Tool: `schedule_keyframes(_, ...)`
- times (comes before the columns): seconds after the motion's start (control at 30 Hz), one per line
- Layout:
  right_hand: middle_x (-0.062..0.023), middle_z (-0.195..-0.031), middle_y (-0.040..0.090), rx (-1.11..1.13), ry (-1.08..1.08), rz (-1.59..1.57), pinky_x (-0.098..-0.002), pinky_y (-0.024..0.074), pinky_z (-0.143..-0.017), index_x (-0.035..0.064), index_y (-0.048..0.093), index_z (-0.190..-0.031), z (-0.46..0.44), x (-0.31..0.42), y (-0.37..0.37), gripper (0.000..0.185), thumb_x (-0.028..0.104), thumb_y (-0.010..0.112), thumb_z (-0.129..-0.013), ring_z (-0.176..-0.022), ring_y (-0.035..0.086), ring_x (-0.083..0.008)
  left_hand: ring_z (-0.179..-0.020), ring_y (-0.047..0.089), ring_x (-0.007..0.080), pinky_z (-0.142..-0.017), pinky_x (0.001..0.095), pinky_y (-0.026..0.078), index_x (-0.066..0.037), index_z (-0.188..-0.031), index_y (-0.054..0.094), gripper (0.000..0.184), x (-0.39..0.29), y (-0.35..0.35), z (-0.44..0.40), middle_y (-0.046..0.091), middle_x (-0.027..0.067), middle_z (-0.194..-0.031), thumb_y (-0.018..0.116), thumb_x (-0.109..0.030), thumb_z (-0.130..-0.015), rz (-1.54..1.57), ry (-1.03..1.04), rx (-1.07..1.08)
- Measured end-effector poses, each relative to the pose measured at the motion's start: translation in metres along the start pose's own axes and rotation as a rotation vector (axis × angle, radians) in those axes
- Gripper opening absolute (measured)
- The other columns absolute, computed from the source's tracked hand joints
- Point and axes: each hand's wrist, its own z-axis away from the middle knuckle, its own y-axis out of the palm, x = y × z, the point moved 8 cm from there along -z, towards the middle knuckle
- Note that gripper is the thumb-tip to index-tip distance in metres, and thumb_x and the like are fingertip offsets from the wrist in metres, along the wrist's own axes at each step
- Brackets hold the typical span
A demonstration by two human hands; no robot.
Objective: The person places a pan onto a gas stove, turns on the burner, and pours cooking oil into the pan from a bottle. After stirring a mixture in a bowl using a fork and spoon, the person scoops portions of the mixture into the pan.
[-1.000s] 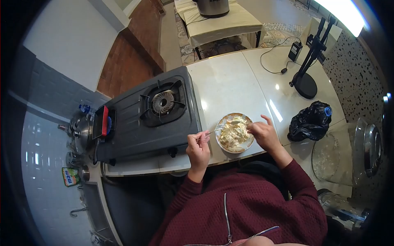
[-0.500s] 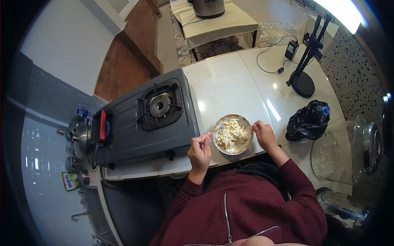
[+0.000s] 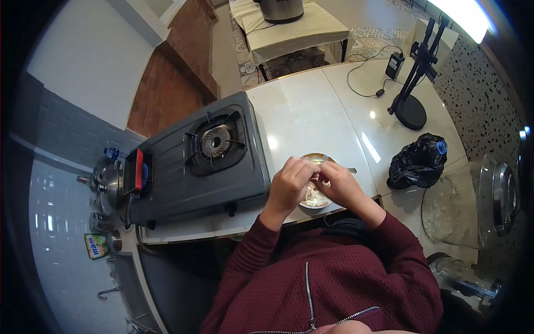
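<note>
A patterned bowl (image 3: 317,207) with pale shredded food (image 3: 315,197) in it stands on the counter, mostly covered by my hands. Above it my left hand (image 3: 287,188) and my right hand (image 3: 343,186) meet, fingertips pinched together. Whatever is between the fingers is hidden. Past the bowl's right side sticks out a metal utensil handle (image 3: 352,170); its other end is out of sight behind my right hand.
Left of the bowl is a dark gas stove (image 3: 183,167) with a burner. A black plastic bag around a blue-capped bottle (image 3: 418,164), a clear glass container (image 3: 450,214) and a black lamp stand (image 3: 410,113) are on the right.
My left hand has let go of the fork and moved right, over the bowl. My right hand has left the bowl's right rim and moved in to meet it.
</note>
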Motion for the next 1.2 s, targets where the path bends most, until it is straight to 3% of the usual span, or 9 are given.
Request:
schedule_keyframes(0.27, -0.0113, -0.070, 0.061, -0.247, 0.081, 0.004, -0.0327, 0.0498, -0.056, 0.0025, 0.061, -0.081, 0.018, -0.018, -0.024, 0.010, 0.004, 0.067, -0.073, -0.062, 0.062, -0.0254, -0.080, 0.061, 0.0213, -0.071, 0.0305, 0.049, -0.005, -0.095, 0.061, 0.018, 0.008, -0.002, 0.002, 0.064, 0.0084, -0.089, 0.066, -0.001, -0.077, 0.138, -0.147, -0.142)
schedule_keyframes(0.37, -0.0097, -0.072, 0.064, -0.353, 0.247, -0.071, -0.0291, 0.0509, -0.057, 0.0009, 0.060, -0.080, 0.043, -0.043, -0.040, 0.007, 0.002, 0.066, -0.076, -0.062, 0.064, -0.0183, -0.087, 0.062, 0.0228, -0.076, 0.0308, 0.049, -0.002, -0.103, 0.058, 0.019, 0.049, -0.011, 0.045, 0.062, 0.0123, -0.098, 0.059, -0.008, -0.085, 0.187, -0.416, -0.268)
schedule_keyframes(0.43, -0.0092, -0.074, 0.065, -0.414, 0.434, -0.167, -0.0276, 0.0515, -0.059, -0.0004, 0.058, -0.080, 0.076, -0.069, -0.043, 0.007, 0.002, 0.064, -0.080, -0.064, 0.064, -0.0145, -0.094, 0.058, 0.0158, -0.080, 0.0307, 0.047, -0.002, -0.109, 0.053, 0.019, 0.076, 0.005, 0.096, 0.060, 0.0091, -0.106, 0.051, -0.009, -0.092, 0.439, -0.672, -0.320)
schedule_keyframes(0.57, -0.0099, -0.077, 0.065, -0.587, 0.766, -0.759, -0.0265, 0.0506, -0.060, -0.0004, 0.057, -0.085, 0.124, -0.090, -0.026, 0.009, 0.007, 0.060, -0.086, -0.066, 0.063, -0.0148, -0.108, 0.052, 0.0166, -0.086, 0.0291, 0.044, -0.004, -0.123, 0.045, 0.032, 0.087, 0.063, 0.190, 0.053, 0.0099, -0.121, 0.044, -0.021, -0.096, 0.838, -1.109, -0.133)
schedule_keyframes(0.67, -0.0083, -0.084, 0.063, -0.607, 0.975, -1.041, -0.0251, 0.0476, -0.064, 0.0027, 0.057, -0.090, 0.147, -0.104, 0.000, 0.014, 0.016, 0.060, -0.088, -0.073, 0.060, -0.0141, -0.111, 0.050, 0.0180, -0.091, 0.0330, 0.042, -0.005, -0.126, 0.042, 0.036, 0.099, 0.086, 0.211, 0.048, 0.0104, -0.126, 0.040, -0.027, -0.097, 1.043, -1.299, -0.196)
schedule_keyframes(0.8, -0.0089, -0.107, 0.053, -0.573, 1.099, -1.228, -0.0342, 0.0479, -0.076, 0.0049, 0.051, -0.100, 0.149, -0.119, 0.024, 0.025, 0.022, 0.064, -0.086, -0.097, 0.054, -0.0191, -0.111, 0.050, 0.0162, -0.093, 0.0308, 0.041, -0.003, -0.128, 0.041, 0.037, 0.132, 0.113, 0.206, 0.049, 0.0096, -0.125, 0.037, -0.025, -0.099, 1.268, -1.225, -0.374)
schedule_keyframes(0.93, -0.0076, -0.112, 0.050, -0.480, 1.134, -1.260, -0.0470, 0.0485, -0.083, 0.0085, 0.048, -0.110, 0.143, -0.139, 0.043, 0.035, 0.028, 0.064, -0.086, -0.104, 0.049, -0.0260, -0.113, 0.050, 0.0182, -0.096, 0.0321, 0.040, -0.003, -0.130, 0.040, 0.036, 0.151, 0.135, 0.207, 0.051, 0.0088, -0.124, 0.036, -0.021, -0.099, 1.275, -1.228, -0.403)
schedule_keyframes(1.03, -0.0069, -0.117, 0.048, -0.440, 1.111, -1.256, -0.0508, 0.0481, -0.082, 0.0077, 0.048, -0.110, 0.125, -0.136, 0.040, 0.030, 0.026, 0.060, -0.089, -0.108, 0.047, -0.0257, -0.109, 0.051, 0.0145, -0.094, 0.0279, 0.040, -0.001, -0.127, 0.043, 0.033, 0.147, 0.133, 0.206, 0.052, 0.0064, -0.121, 0.037, -0.019, -0.099, 1.411, -1.325, -0.458)
schedule_keyframes(1.2, -0.0044, -0.116, 0.050, -0.296, 1.016, -1.334, -0.0507, 0.0500, -0.079, 0.0089, 0.050, -0.113, 0.102, -0.136, 0.047, 0.030, 0.026, 0.058, -0.090, -0.109, 0.048, -0.0247, -0.098, 0.055, 0.0118, -0.087, 0.0246, 0.044, -0.003, -0.119, 0.051, 0.026, 0.158, 0.138, 0.207, 0.059, 0.0048, -0.108, 0.043, -0.008, -0.095, 1.194, -1.335, -0.375)
